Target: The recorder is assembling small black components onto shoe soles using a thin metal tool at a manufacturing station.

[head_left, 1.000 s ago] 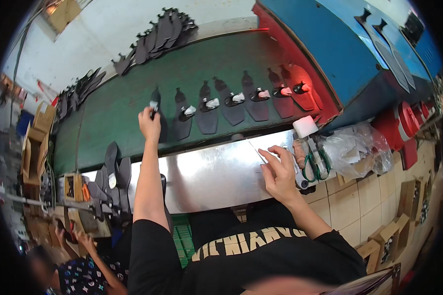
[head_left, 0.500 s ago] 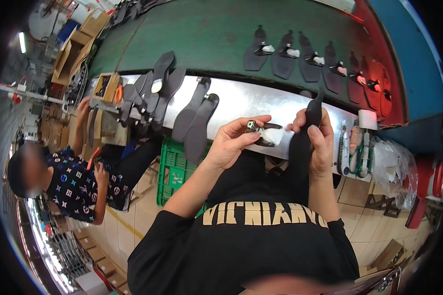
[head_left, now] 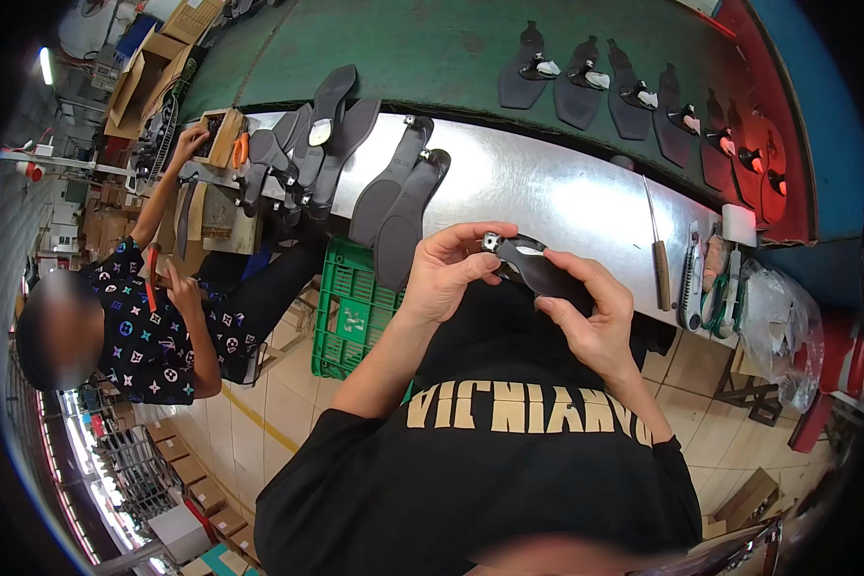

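My left hand pinches a dark sandal strap with a shiny silver ornament, fingers closed above my lap. My right hand is closed on a black sandal sole. One narrow end of this sole meets the strap at my left fingertips, and a little white shows beside it. Whether the strap passes through the sole is hidden by my fingers. To the left, two grey soles with silver ornaments overhang the metal bench edge. A wooden-handled awl lies on the bench to my right.
Several sandals with straps line the green work surface. More soles pile up at left. Cutter, scissors and plastic bag sit at right. A green crate stands below; a co-worker sits left.
My right hand has brought the sole leftward to the strap in my left hand, tilting it flatter. The awl is uncovered. The co-worker's far hand has moved into a small wooden box.
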Available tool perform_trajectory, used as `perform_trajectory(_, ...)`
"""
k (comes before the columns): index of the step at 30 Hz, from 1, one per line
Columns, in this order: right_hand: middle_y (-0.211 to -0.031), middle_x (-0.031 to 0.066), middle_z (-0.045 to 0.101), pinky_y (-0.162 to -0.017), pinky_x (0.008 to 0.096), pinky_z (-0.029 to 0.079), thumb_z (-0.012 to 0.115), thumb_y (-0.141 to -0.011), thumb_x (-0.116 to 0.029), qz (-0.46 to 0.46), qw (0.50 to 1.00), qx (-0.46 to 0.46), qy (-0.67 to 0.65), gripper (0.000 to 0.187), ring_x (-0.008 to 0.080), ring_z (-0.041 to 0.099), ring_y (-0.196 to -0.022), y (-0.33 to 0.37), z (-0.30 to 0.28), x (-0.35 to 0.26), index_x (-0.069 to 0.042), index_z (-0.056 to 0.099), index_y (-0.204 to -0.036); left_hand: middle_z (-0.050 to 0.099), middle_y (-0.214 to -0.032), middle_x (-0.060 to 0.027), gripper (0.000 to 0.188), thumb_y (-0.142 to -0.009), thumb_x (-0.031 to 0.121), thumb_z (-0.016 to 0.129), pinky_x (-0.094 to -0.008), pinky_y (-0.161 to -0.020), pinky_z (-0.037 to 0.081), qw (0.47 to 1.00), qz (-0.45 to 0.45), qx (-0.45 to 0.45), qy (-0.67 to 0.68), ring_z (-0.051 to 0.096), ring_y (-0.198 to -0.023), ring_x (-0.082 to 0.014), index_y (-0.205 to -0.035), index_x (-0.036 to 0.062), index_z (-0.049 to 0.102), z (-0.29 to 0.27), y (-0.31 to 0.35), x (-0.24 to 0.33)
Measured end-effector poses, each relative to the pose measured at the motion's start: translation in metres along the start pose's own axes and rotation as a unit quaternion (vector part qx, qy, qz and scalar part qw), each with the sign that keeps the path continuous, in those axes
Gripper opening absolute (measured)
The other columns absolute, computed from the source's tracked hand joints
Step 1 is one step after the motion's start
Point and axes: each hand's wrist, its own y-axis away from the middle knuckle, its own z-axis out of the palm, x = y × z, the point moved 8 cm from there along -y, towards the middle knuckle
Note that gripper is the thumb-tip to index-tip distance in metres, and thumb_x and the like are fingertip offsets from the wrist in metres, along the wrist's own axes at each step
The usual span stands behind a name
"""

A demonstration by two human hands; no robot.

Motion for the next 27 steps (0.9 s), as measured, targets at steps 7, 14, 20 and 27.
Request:
perform_trajectory(7, -0.1, 0.0141, 0.07, -0.079, 0.0297, 0.05, 0.074, -0.074, 0.002, 0.011, 1.0, 0.003, -0.007, 0.041, 0.0223, 0.066, -0.088, 0.002, -0.003, 0.004, 0.0, 0.067, -0.114, 0.068, -0.115, -0.0131, 0.03, -0.084, -0.004, 0.066, -0.0242, -0.074, 0.056, 1.0, 0.01, -0.014, -0.005, 0.067, -0.091, -0.0133, -0.113, -0.0002, 0.066, 0.002, 0.002, -0.005)
perform_trajectory(14, -0.099, 0.0138, 0.069, -0.079, 0.0292, 0.05, 0.073, -0.075, 0.002, 0.031, 0.999, 0.002, -0.036, 0.041, 0.0215, 0.066, -0.088, 0.008, -0.005, 0.008, 0.0, 0.066, -0.115, 0.068, -0.116, -0.0135, 0.031, -0.084, -0.004, 0.067, -0.024, -0.076, 0.056, 1.0, 0.005, -0.021, -0.013, 0.067, -0.094, -0.0137, -0.115, -0.0015, 0.066, 0.005, 0.002, -0.008)
perform_trajectory(20, -0.099, 0.0138, 0.069, -0.079, 0.0285, 0.05, 0.072, -0.075, 0.002, 0.017, 1.0, -0.009, -0.022, 0.041, 0.0211, 0.066, -0.088, 0.009, -0.006, 0.006, 0.0, 0.066, -0.116, 0.065, -0.117, -0.0229, 0.033, -0.081, -0.007, 0.065, -0.0288, -0.077, 0.06, 1.0, 0.009, -0.014, -0.023, 0.069, -0.095, -0.0203, -0.114, -0.0064, 0.063, 0.003, 0.005, -0.011)
perform_trajectory(27, -0.095, 0.0133, 0.068, -0.074, 0.0304, 0.05, 0.072, -0.075, 0.002, 0.003, 1.0, -0.021, 0.015, 0.04, 0.0231, 0.066, -0.084, 0.009, -0.006, -0.002, 0.0, 0.067, -0.115, 0.064, -0.118, -0.0243, 0.034, -0.079, -0.011, 0.064, -0.028, -0.078, 0.06, 0.997, 0.017, -0.022, -0.074, 0.068, -0.098, -0.0219, -0.112, -0.0052, 0.066, 0.008, 0.01, -0.008)
